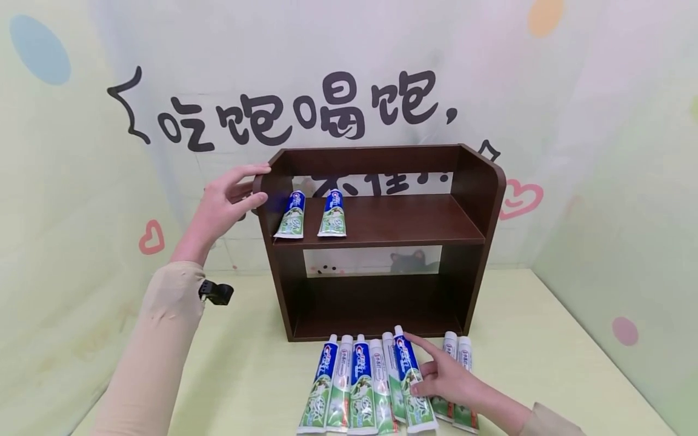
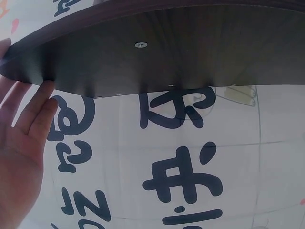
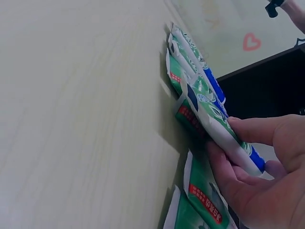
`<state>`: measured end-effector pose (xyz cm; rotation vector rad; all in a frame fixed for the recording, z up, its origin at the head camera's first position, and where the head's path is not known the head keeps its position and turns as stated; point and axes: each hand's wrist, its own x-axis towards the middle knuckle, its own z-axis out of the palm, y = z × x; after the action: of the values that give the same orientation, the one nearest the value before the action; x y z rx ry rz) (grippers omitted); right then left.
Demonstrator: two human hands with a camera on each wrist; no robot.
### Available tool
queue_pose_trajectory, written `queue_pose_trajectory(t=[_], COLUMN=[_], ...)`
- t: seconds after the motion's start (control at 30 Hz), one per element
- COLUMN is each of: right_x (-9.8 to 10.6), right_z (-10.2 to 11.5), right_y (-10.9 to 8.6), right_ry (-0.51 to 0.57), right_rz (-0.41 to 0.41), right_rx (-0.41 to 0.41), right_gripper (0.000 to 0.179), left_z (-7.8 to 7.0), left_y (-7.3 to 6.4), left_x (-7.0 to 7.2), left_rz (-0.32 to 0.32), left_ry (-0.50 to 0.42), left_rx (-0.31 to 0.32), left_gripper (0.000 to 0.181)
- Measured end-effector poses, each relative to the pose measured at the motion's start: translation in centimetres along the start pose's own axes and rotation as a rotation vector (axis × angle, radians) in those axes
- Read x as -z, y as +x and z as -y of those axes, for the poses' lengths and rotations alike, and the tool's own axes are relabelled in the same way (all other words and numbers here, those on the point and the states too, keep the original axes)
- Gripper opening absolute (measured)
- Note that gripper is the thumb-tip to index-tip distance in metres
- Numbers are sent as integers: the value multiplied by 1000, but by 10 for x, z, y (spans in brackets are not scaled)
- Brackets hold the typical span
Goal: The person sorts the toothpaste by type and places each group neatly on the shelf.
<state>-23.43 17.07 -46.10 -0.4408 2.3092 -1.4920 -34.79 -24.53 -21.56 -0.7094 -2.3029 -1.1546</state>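
Observation:
My right hand [image 1: 449,378] pinches a blue-and-green toothpaste tube [image 1: 405,357] at the right end of a row on the table. In the right wrist view, the thumb lies on one face of this tube and fingers lie under it. My left hand [image 1: 220,203] touches the upper left side panel of a dark brown two-tier shelf [image 1: 409,221], its fingers fairly straight. The left wrist view shows fingertips against the panel's outer face [image 2: 143,62]. Two blue-and-green toothpaste tubes [image 1: 332,215] lie apart on the upper tier, cap ends toward the back.
Several toothpaste tubes [image 1: 361,381], blue-capped-end and white-and-green kinds, lie side by side before the shelf. Two white-and-green tubes [image 1: 465,357] lie right of the right hand. The lower tier [image 1: 376,303] shows dark board. A patterned wall [image 1: 600,121] stands behind the table [image 1: 245,363].

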Motion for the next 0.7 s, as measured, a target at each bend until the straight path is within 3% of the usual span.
queue_pose_trajectory(t=[0.37, 0.7], right_x=[5, 18], right_z=[12, 32], right_y=[-3, -10], right_ry=[19, 19], right_rz=[-53, -65], right_rx=[34, 137], right_gripper=[93, 93], left_z=[1, -1], left_y=[0, 0], left_x=[0, 0], left_rz=[-2, -11], left_ry=[5, 22], left_rx=[-6, -24], left_gripper=[46, 47])
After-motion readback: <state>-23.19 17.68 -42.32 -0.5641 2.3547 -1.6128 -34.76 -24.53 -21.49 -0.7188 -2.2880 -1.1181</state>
